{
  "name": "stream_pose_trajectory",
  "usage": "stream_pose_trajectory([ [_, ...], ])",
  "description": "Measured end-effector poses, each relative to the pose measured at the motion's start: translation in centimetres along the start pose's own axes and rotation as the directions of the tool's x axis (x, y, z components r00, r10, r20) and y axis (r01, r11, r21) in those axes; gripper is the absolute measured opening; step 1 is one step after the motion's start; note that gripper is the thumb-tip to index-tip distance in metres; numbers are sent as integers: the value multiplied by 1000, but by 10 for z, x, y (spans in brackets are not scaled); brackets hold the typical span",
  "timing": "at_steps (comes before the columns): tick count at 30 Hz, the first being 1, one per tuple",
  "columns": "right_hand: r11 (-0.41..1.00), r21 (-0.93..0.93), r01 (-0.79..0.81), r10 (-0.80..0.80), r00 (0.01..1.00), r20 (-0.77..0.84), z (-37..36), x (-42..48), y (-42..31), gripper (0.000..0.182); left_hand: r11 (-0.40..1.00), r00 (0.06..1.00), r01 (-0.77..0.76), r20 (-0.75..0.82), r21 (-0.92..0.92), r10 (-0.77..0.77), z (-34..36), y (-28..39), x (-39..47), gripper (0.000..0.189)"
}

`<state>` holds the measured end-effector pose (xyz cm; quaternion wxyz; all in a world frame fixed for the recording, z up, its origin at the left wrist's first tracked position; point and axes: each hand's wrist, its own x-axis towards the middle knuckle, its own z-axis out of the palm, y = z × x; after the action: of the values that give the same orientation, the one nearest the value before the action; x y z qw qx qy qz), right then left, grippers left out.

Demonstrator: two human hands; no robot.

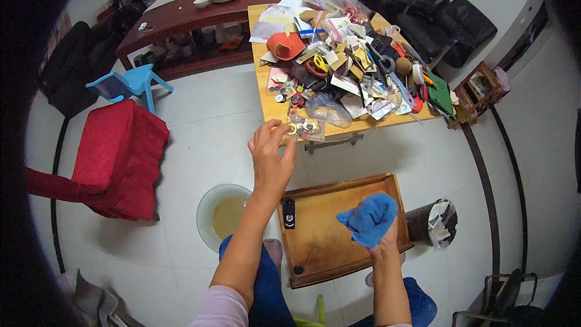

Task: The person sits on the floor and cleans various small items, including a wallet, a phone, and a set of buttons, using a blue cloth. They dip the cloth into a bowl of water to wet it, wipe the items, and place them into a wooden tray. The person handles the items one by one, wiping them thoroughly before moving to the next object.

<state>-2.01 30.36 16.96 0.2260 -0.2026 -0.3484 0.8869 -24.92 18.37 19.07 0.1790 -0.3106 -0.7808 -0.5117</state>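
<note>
My left hand (273,154) reaches to the near left corner of a wooden table (268,113), its fingers apart beside a clear bag of buttons (306,128). Whether its fingertips touch the bag, I cannot tell. A crumpled blue cloth (373,218) is in my right hand (385,240), over a shallow wooden drawer (327,236) on the floor. Inside the drawer lie a dark patch with an emblem (288,213) and a small round black thing (298,270). Scissors with yellow handles (320,63), an orange-red roll (286,46), papers and a knotted plastic bag (329,110) are heaped on the table.
A basin of cloudy water (225,218) stands left of the drawer, a dark waste bin (422,222) right of it. Further left are a red-covered seat (113,154) and a blue plastic chair (136,81). A long dark-red table (181,22) holds dishes.
</note>
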Motion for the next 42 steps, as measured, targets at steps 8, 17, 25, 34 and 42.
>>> stream_pose_trajectory([
  [8,990,-61,-129,134,987,90,38,62,5,35,997,991,21,129,71,-30,14,-21,20,29],
  [17,997,-38,-69,66,995,-73,33,70,21,40,999,993,31,114,41,-36,12,-28,26,19],
  [25,990,70,-126,129,991,-42,51,57,11,45,998,995,-6,103,61,-1,10,-31,28,17],
  [34,973,210,-96,133,976,-172,50,54,16,44,1000,995,-4,103,22,1,10,-36,32,15],
  [42,978,184,-97,106,993,-42,33,49,24,49,998,998,-61,34,21,60,13,-34,42,15],
])
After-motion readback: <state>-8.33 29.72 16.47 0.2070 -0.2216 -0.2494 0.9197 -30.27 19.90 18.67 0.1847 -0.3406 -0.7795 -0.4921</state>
